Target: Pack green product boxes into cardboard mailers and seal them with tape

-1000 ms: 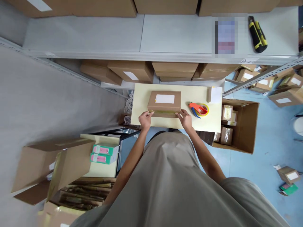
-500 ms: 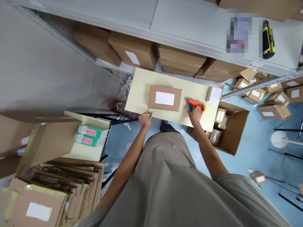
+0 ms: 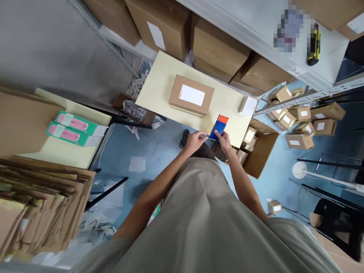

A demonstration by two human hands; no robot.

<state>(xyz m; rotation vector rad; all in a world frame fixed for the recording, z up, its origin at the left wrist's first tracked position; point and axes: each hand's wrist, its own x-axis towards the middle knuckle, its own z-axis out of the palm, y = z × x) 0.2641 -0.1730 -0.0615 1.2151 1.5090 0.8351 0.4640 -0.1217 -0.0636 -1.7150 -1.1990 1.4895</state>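
My right hand (image 3: 224,141) is closed around a tape dispenser (image 3: 220,126), whose blue and orange parts show over the near edge of the pale table (image 3: 155,85). Close beside its lower left end is my left hand (image 3: 195,142), with thumb and fingers pinched together. A small greyish bit shows at those fingertips, too small to name. Farther back on the table lies a closed brown carton (image 3: 174,95) with a white label on top. The tape roll is hidden from this angle.
A small white box (image 3: 248,106) stands at the table's right end. Beyond it, an open carton (image 3: 260,155) holds several parcels. Shelves with cartons (image 3: 218,47) run behind; a yellow-black utility knife (image 3: 314,45) lies above. Flattened cardboard (image 3: 48,204) is stacked at left.
My right hand has lifted the tape dispenser off the table and brought it left and nearer, turning its blue side up. My left hand has moved right, up beside it. The view has tilted.
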